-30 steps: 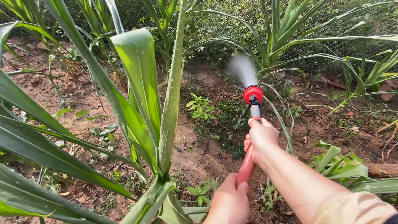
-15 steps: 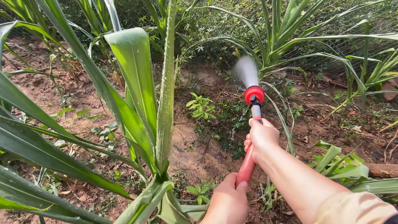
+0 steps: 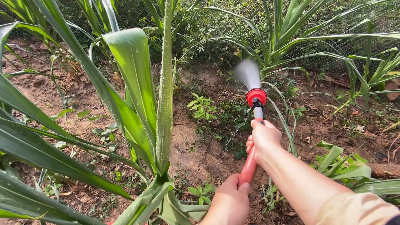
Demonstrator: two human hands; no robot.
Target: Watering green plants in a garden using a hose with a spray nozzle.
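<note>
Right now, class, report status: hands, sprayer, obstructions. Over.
Right hand gripping red hose sprayer mid-shaft; left hand gripping its lower end. Red nozzle spraying water. Tall green corn plant stands left, clear.

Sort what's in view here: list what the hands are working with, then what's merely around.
In use:
left hand on the red hose
right hand behind the red spray nozzle
water spray

Merely around:
big corn plant
small leafy weed
wire mesh fence
log

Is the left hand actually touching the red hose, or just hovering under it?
Touching. The head view shows the left hand wrapped around the lower end of the red hose, thumb pressed against it, no gap visible.
</note>
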